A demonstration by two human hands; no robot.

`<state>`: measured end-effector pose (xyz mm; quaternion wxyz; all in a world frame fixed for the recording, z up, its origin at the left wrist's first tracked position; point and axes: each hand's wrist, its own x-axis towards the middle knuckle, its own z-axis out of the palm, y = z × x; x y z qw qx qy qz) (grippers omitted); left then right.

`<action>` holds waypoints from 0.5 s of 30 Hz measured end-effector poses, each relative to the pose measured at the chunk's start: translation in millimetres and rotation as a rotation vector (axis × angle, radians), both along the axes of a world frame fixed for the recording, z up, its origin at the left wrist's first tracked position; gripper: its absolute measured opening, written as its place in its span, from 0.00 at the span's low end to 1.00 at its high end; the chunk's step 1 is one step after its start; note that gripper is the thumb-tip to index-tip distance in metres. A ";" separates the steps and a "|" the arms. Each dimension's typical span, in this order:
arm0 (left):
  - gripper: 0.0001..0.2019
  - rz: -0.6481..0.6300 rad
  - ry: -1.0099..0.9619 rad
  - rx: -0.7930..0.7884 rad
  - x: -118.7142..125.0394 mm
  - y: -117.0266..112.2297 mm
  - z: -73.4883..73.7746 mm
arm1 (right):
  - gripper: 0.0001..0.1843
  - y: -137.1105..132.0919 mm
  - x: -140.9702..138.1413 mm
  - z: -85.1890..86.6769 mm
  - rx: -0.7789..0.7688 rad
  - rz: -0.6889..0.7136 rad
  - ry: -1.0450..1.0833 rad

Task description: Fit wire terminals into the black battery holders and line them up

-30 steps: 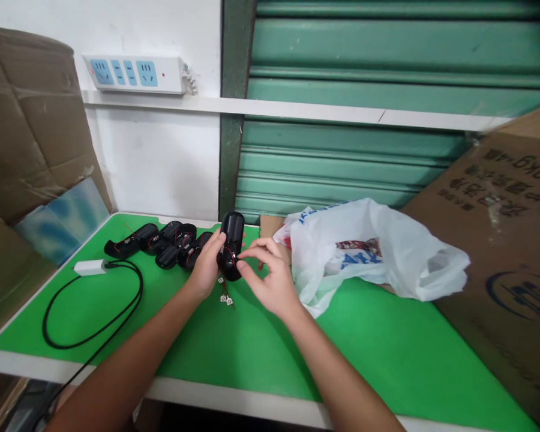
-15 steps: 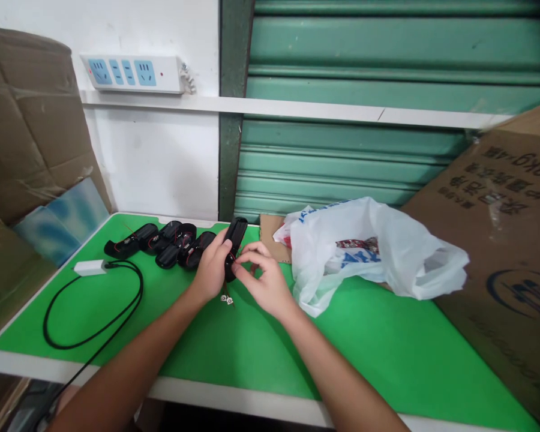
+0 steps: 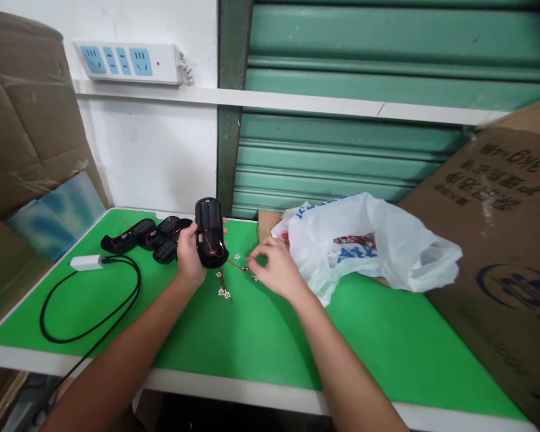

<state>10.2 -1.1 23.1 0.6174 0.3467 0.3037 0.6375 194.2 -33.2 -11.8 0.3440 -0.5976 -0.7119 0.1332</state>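
Observation:
My left hand (image 3: 191, 255) grips a black plastic casing (image 3: 209, 233), held upright above the green mat with its inner side facing me. The casing has a ribbed upper part and a thin red wire in its lower part. My right hand (image 3: 276, 267) hovers to its right, thumb and forefinger closed together; what they pinch, if anything, is too small to make out. Small white pieces on reddish-brown wires (image 3: 222, 282) lie below the casing, and more such white pieces (image 3: 245, 269) are beside my right fingertips. Several similar black casings (image 3: 140, 233) lie left of my left hand.
A white plastic bag (image 3: 342, 240) with shiny reddish contents lies at the right on the green mat (image 3: 270, 348). Cardboard boxes (image 3: 499, 228) flank the table. A white adapter (image 3: 86, 262) with a looped black cable sits left, and a power strip (image 3: 126, 61) is on the wall.
My left hand has moved left and turned the casing toward me. My right hand has drawn away from it to the right. More small white pieces now show between them.

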 end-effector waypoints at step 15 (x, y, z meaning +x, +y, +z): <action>0.28 -0.167 -0.063 -0.080 0.9 -4.2 7.2 | 0.09 -9.3 -18.4 -4.3 -0.043 0.158 -0.516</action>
